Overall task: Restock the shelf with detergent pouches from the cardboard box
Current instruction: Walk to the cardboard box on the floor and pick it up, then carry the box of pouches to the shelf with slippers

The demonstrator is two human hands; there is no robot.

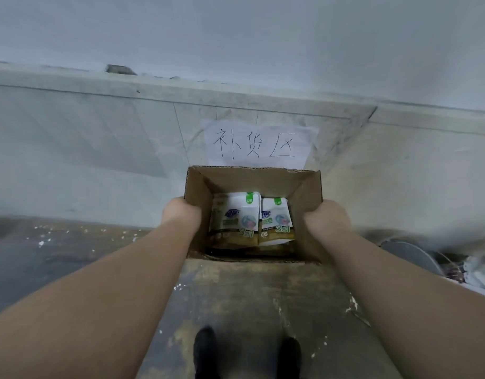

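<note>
straight out in front, both bare forearms reach forward and down, nearly parallel, to an open cardboard box (252, 184). left hand (181, 214) is clamped on the box's left wall, knuckles up, fingers hidden on the far side of the wall. right hand (327, 222) mirrors it on the right wall, wrapped closed around the edge. whether the box rests on the floor or hangs in the grip, i cannot tell.

the box is plain brown corrugated board, top open, edges a little ragged. inside, detergent pouches (250, 221) stand side by side, glossy and soft, white above with a gold-brown band below and a small green tab at the top; "3in1" shows on the two front ones, more pouches packed behind and beneath.

beyond the box a white paper sign (259, 143) with handwritten black characters lies flat on a pale grey, scuffed step. the near floor (263, 296) is dark rough concrete, stained and flecked white. two black shoe tips (205, 348) show at the bottom edge.
</note>
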